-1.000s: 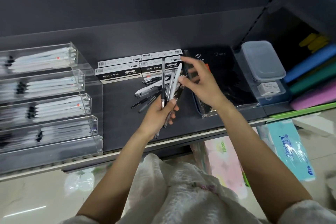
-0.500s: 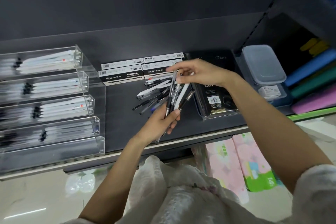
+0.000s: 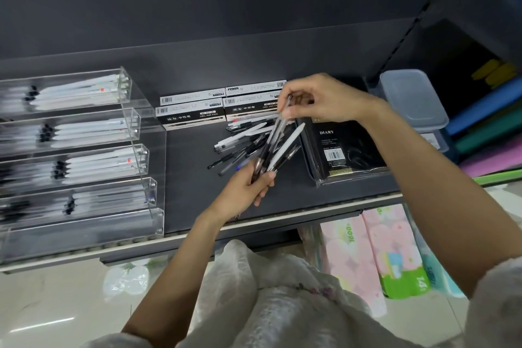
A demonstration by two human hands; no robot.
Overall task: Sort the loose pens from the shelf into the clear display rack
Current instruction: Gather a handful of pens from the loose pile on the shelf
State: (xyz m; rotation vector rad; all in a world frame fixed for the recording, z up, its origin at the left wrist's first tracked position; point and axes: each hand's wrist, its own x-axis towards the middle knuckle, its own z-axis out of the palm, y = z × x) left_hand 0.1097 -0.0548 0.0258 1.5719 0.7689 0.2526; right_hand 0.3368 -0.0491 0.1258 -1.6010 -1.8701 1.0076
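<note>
A person gathers loose pens (image 3: pixel 243 147) heaped on the dark shelf (image 3: pixel 192 192) right of the clear display rack (image 3: pixel 84 150); the left hand (image 3: pixel 243 192) grips a slim bundle; the right hand (image 3: pixel 316 99) pinches one transparent barrel; next, likely, carrying them left to the glossy acrylic tiers.

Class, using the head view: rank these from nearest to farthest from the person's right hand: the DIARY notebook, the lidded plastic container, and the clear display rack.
Measured from the right hand:
1. DIARY notebook, just below the hand, on the shelf.
2. Lidded plastic container, farther off at the shelf's right end, past the wrist.
3. Clear display rack, far away at the shelf's left end.
</note>
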